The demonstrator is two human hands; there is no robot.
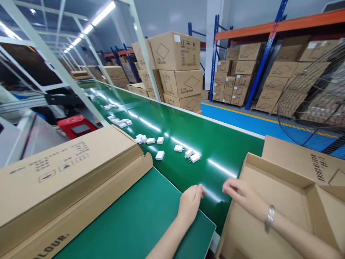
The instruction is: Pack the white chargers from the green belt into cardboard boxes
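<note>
My left hand [190,202] hovers at the near edge of the green conveyor belt [183,126], over the corner of a green work surface [118,219]. Its fingers are loosely bent and partly hidden, with nothing visible in them. To the right, my right hand [239,192] is above the belt's side, by the wall of an open cardboard box [275,172]. A gap shows between its thumb and curled fingers, and they hold nothing I can see. White plug chargers lie scattered on the belt; the nearest charger [194,158] is beyond both hands.
A long cardboard carton [67,169] stands at the left, beside a red device [77,126]. Stacked cartons [180,79] rise behind the belt's far rail. A wire fan guard [309,97] and loaded shelving [248,30] are at the right.
</note>
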